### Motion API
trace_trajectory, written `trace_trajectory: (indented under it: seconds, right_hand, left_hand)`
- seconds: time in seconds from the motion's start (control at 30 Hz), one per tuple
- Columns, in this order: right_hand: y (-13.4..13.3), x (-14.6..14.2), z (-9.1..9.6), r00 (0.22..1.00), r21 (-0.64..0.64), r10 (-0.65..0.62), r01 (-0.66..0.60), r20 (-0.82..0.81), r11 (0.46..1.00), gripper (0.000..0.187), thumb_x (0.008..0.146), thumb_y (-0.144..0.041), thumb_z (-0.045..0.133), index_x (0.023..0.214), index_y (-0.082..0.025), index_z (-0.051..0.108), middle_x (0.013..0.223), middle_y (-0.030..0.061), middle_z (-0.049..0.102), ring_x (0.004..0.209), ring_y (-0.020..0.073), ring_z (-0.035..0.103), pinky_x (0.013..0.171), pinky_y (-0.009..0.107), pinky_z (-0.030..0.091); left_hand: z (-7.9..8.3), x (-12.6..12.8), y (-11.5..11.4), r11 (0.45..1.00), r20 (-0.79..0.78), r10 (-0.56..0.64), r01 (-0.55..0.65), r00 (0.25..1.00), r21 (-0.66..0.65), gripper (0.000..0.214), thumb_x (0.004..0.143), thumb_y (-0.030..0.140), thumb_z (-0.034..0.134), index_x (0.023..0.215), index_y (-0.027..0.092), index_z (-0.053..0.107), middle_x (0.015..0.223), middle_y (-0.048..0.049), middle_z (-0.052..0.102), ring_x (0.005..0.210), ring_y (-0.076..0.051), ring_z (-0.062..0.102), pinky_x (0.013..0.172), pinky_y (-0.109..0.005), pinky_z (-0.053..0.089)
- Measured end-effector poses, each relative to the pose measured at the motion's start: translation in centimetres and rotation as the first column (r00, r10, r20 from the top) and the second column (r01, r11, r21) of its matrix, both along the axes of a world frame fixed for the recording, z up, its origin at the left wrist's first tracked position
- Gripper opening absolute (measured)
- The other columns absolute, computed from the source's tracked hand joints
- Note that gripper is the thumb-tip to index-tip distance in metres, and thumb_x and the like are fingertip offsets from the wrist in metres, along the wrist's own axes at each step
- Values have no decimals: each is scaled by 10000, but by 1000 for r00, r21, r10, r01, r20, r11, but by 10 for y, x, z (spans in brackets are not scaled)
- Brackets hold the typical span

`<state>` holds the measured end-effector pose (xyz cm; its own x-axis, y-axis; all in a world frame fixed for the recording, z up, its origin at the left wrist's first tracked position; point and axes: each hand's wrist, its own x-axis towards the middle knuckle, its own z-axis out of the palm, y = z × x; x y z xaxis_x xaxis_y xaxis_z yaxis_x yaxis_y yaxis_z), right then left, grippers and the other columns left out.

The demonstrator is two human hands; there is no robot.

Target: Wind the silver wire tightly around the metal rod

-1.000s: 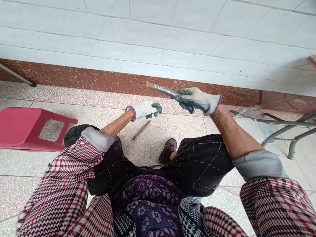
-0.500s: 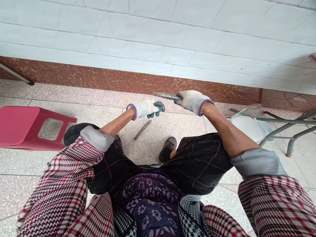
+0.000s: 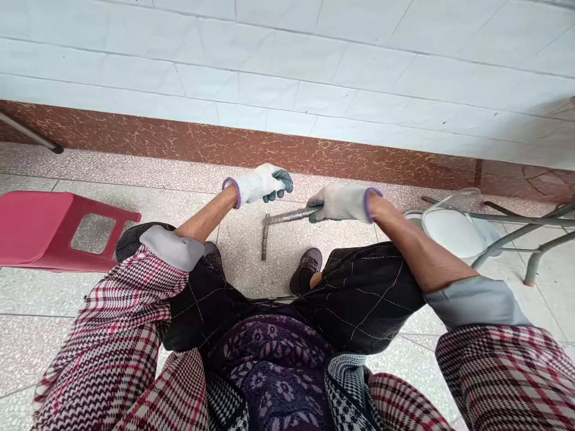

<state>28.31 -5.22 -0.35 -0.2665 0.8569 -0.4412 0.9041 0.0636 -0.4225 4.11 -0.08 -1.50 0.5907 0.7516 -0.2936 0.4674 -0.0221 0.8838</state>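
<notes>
My right hand (image 3: 339, 202), in a white knit glove with dark grey-green fingers and a purple cuff, is closed around one end of a silvery ribbed rod (image 3: 291, 216). The rod points left, low over the floor. At its far tip a second, darker ribbed rod (image 3: 264, 242) meets it in view, running toward me; whether the two touch or are joined I cannot tell. My left hand (image 3: 268, 182), gloved the same way, is up and left of that tip, apart from both rods. Its fingers are curled in, and anything between them is hidden.
A red plastic stool (image 3: 36, 230) stands on the left. To the right is a folding chair (image 3: 453, 232) with grey metal legs. Ahead, a white tiled wall (image 3: 287, 90) rises above a red-brown skirting (image 3: 269, 145). My shoe (image 3: 309, 263) rests on the speckled floor (image 3: 238, 239).
My right hand has come down toward me, bringing the held rod's tip to the other rod. That darker rod has turned from slanted to nearly straight toward me. My left hand moved slightly up and left.
</notes>
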Motion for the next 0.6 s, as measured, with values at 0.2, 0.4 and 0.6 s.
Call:
trace_trajectory:
  seconds: [0.2, 0.4, 0.6]
  right_hand:
    - [24, 4, 4, 974, 232, -202, 175, 98, 957, 303, 900, -421, 744, 1117, -210, 763, 769, 69, 673, 669, 212, 597, 569, 341, 485]
    - [8, 16, 43, 794, -24, -261, 298, -549, 954, 325, 929, -428, 729, 1093, -152, 679, 806, 59, 657, 574, 132, 529, 445, 265, 459]
    - [-11, -1, 36, 926, -400, -59, -103, -372, 911, 285, 835, -380, 837, 985, -169, 717, 741, 28, 662, 521, 104, 495, 390, 231, 394]
  left_hand:
    - [0, 8, -18, 997, -8, -53, 53, 999, -62, 178, 907, 123, 708, 1039, 178, 815, 777, -38, 727, 544, -105, 573, 513, -246, 400]
    - [-15, 11, -9, 996, 29, 11, -9, 1000, -94, 235, 907, 92, 654, 1066, 152, 817, 827, -69, 766, 568, -108, 559, 547, -262, 430]
    - [-21, 3, 10, 1000, 51, -22, 22, 998, 0, 179, 886, 72, 651, 933, 155, 803, 773, -50, 705, 612, -117, 585, 562, -256, 435]
